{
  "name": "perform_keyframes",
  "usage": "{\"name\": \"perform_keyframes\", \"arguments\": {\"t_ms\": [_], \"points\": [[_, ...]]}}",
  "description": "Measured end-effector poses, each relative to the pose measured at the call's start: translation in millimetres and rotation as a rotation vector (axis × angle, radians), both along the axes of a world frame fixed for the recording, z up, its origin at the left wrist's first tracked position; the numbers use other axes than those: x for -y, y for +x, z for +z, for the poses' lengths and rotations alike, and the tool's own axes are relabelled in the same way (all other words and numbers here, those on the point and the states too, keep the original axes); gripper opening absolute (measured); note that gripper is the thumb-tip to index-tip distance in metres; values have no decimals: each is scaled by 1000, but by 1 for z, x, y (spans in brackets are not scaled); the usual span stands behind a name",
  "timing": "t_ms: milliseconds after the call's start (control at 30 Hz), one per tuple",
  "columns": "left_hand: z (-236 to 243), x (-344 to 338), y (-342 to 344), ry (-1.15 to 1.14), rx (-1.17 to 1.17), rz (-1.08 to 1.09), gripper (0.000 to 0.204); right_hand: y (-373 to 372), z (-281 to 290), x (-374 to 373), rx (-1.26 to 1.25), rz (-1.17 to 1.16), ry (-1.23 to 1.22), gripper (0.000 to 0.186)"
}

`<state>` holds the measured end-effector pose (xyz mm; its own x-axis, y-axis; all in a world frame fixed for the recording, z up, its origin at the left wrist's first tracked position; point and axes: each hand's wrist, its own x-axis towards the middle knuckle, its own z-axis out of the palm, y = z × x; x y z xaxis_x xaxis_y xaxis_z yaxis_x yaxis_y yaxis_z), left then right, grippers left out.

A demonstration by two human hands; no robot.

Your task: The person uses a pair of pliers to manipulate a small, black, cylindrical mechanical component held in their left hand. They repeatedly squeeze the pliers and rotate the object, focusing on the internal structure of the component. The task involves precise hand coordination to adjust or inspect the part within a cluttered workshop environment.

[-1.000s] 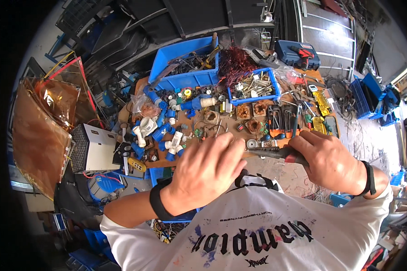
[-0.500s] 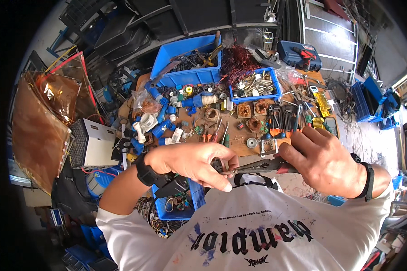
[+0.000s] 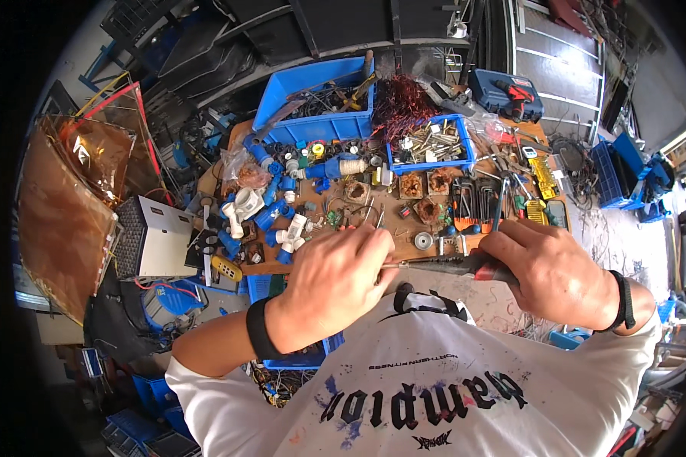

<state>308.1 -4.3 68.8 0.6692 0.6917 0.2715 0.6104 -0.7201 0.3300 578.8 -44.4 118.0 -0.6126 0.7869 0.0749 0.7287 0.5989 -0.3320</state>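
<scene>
The red-handled tool (image 3: 469, 266) is, in the head view, held in the air in front of the person's chest, just past the near edge of the wooden table (image 3: 396, 228), lying roughly level between the two hands. The right hand (image 3: 552, 266) is clenched round its red grip, knuckles uppermost, while the dark metal part points toward the left hand (image 3: 331, 278). That hand is curled with its back to the camera, its fingers bunched at the tool's narrow end; whether they pinch the tip, grasp a small part there or merely close beside it cannot be told. The step in hand looks like two-handed work at the tip, the right hand steering the tool and the left steadying that end. The next move would seem to call for a firm right grip and left fingers placed with care, so that the narrow end does not slip against them. Much is hidden: the left palm and fingertips are out of sight beneath the hand, the right fist covers most of the grip, and the tool's working end is too small and blurred to show whether its jaws are parted. Beyond the tool, a round metal disc (image 3: 423, 241) lies on the table, and white pipe fittings (image 3: 248, 204) crowd its left side.
</scene>
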Motion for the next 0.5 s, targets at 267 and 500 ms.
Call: {"name": "perform_keyframes", "arguments": {"t_ms": [267,500], "points": [[12,-38,-10,-1366,29,-221,29,-4,3,-3,79,19,47,19],[7,-9,-11,-8,277,-111,62,3,-5,-6,-45,-102,-59,19]]}}
